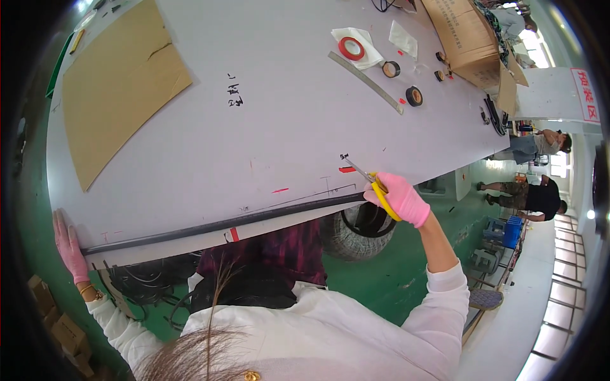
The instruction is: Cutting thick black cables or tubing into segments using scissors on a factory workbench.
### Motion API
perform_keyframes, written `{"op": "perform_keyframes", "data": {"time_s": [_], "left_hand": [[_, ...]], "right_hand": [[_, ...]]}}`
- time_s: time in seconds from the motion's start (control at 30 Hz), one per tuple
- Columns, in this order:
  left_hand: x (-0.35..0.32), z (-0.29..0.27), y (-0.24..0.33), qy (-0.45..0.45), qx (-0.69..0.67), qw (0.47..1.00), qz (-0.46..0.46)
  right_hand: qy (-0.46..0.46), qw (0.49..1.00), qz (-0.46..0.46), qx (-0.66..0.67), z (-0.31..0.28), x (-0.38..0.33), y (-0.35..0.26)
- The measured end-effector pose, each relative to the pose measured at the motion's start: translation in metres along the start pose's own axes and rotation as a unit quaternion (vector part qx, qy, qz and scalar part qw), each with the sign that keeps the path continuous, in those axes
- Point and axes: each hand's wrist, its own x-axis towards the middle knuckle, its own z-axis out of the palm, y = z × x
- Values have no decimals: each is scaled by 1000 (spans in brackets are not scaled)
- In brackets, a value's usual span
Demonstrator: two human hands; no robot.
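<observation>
A long black tube (222,225) lies along the near edge of the white table (210,146). My left hand (70,249), in a pink glove, rests at the table's left edge by the tube's left end, fingers stretched out. Whether it touches the tube's end I cannot tell. In my pink-gloved right hand (406,200) is a pair of scissors (384,202) with yellow handles, the blades pointing up and left over the tabletop. The fingers of this hand are at the tube's right end, and partly hide it. Red and black marks show on the table beside the tube.
A brown cardboard sheet (121,82) covers the left of the table. Toward the far right lie a steel ruler (367,83), a red tape roll (351,48), black tape rolls (413,96) and a cardboard box (467,41). Two people stand off to the right.
</observation>
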Motion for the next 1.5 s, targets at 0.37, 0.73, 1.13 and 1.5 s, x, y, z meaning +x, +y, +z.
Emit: {"op": "perform_keyframes", "data": {"time_s": [0.37,0.73,1.13,1.5], "left_hand": [[-1,-2,-4,8,-6,1000,3],[0,-4,8,3,-14,1000,-2],[1,-5,7,2,-12,1000,-3],[-3,-1,4,7,-16,1000,0]], "right_hand": [[-1,1000,-15,-26,1,6,-18],[-41,992,32,-114,0,13,-18],[-12,984,20,-176,6,17,-13],[-27,976,99,-194,13,21,-17]]}}
